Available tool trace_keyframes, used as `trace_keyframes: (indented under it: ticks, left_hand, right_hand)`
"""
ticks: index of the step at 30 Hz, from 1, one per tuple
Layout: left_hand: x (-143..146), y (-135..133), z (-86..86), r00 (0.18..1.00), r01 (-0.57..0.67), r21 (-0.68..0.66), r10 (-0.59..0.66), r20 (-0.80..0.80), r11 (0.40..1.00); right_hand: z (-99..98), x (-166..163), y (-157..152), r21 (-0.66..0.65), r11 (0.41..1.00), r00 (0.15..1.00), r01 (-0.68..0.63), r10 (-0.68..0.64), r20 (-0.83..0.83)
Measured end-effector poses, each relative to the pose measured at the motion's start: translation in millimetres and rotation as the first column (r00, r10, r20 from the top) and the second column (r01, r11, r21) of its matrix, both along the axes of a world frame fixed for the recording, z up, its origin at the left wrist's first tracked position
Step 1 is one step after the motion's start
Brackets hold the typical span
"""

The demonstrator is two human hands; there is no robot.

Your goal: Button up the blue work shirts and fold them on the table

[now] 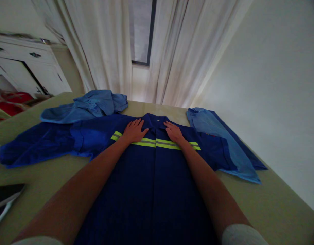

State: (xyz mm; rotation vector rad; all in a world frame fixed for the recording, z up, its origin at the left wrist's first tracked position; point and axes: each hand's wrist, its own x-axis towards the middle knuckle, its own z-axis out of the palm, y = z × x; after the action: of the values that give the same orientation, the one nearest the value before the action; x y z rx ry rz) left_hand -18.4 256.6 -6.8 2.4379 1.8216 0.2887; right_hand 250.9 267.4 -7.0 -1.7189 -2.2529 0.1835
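A dark navy cotton work shirt with a button placket [152,190] lies front-up along the middle of the pale olive-beige table [261,204]. Its hem hangs toward the near edge and its collar [153,119] points at the far edge. A band of yellow-green reflective tape with a grey centre [169,145] runs across its chest. The left hand [133,132] lies palm-down on the chest just left of the placket, its fingers loosely spread and flat on the cloth. The right hand [174,132] mirrors it just right of the placket, with fingers extended and only slightly apart. Neither hand pinches or grips anything. With both palms bearing down on either side of the collar, the hands seem to press the front panels flat and hold the placket straight down the middle. The shirt's long sleeve [37,146] is spread out toward the left edge, which keeps it clear of the body panel. A crumpled lighter blue garment [93,105] lies at the far left corner, touching the navy shirt's shoulder. Another light blue garment with a darker underside [223,143] lies along the right edge, overlapping the other shoulder. A flat dark glossy object [6,194] rests near the left near corner; what it is cannot be told. Beyond the far edge hang white curtains [108,44], and a white cabinet [27,64] stands to the left.
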Motion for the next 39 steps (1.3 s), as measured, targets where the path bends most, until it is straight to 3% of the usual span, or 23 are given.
trace_keyframes:
  ticks: [5,12,20,32,36,39]
  left_hand:
    - [5,31,-4.9,1.0,-0.01,0.021,0.011,-0.023,1.0]
    - [11,69,-1.3,0.999,-0.043,-0.011,0.043,-0.03,0.999]
    - [15,110,0.6,0.998,-0.04,-0.035,0.038,-0.054,0.999]
    - [10,187,-22.3,0.999,0.037,-0.031,-0.037,-0.005,0.999]
    - [11,194,-23.6,1.0,0.023,-0.037,-0.024,-0.02,0.999]
    - [14,185,-18.8,0.999,0.012,-0.048,-0.014,-0.031,0.999]
  right_hand:
    - [-4.2,3,28,-0.003,1.0,1.0,0.016,-0.016,-0.024]
    - [-7.2,1,76,-0.034,0.998,0.992,0.052,-0.047,0.12]
    - [-11.6,4,121,-0.017,0.998,0.99,0.061,-0.058,0.127]
    - [-37.0,29,203,0.022,0.999,0.998,-0.029,0.028,0.062]
    - [-39.6,32,215,0.013,0.999,0.997,-0.043,0.042,0.063]
    - [-37.0,29,207,-0.002,0.999,0.997,-0.032,0.032,0.075]
